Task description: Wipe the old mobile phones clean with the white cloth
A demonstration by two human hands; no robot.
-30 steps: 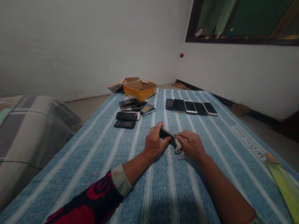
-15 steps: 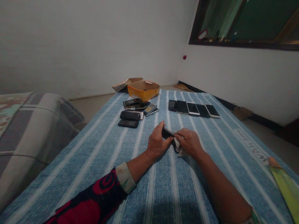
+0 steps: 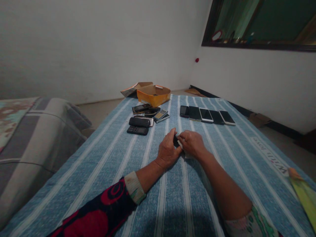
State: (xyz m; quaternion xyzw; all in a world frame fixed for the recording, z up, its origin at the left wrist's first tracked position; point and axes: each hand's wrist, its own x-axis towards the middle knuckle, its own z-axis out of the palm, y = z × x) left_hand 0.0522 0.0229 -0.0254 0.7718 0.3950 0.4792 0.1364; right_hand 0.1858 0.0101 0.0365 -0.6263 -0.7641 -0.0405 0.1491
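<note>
My left hand point(image 3: 169, 148) is closed around a dark mobile phone point(image 3: 176, 141), which stands on edge between thumb and fingers. Most of the phone is hidden by both hands. Pinched in my right hand point(image 3: 192, 143) is a whitish cloth point(image 3: 187, 156), held against the phone's right side; only a little of it shows below the fingers. Beyond the left hand lies a loose pile of old phones, with a black keypad phone point(image 3: 137, 130) at its front. Farther right, several phones lie side by side in a row, among them a white-framed phone point(image 3: 206, 115).
An open orange cardboard box point(image 3: 153, 98) stands at the far end of the striped blue cloth point(image 3: 103, 174), its lid point(image 3: 133, 89) beside it. A yellow-green item point(image 3: 303, 194) lies at the right edge. To the left is a covered piece of furniture point(image 3: 49, 131).
My right hand has moved up and left along the phone, closer to my left hand. Less of the phone and of the cloth shows. The view has shifted slightly.
</note>
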